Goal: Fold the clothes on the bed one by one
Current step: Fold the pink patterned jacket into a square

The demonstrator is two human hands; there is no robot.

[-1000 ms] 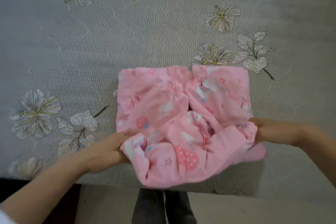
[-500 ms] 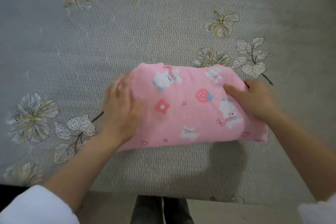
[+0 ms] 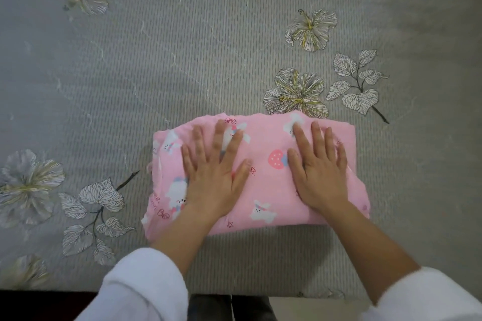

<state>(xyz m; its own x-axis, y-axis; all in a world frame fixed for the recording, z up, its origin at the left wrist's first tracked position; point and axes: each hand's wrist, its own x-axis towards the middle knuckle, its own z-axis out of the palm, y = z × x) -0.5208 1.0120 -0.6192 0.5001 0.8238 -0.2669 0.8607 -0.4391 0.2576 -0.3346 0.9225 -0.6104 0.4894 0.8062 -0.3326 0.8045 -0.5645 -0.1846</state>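
A folded pink garment (image 3: 263, 182), printed with white rabbits, a strawberry and small stars, lies near the front edge of a bed (image 3: 182, 60) covered in grey ribbed fabric with outlined flowers and leaves. The left hand (image 3: 214, 177) and the right hand (image 3: 319, 174) press flat on top of it, side by side, fingers straight and spread. White sleeves (image 3: 140, 286) are pushed up both forearms. Dark trouser legs (image 3: 229, 307) show below the bed's front edge.
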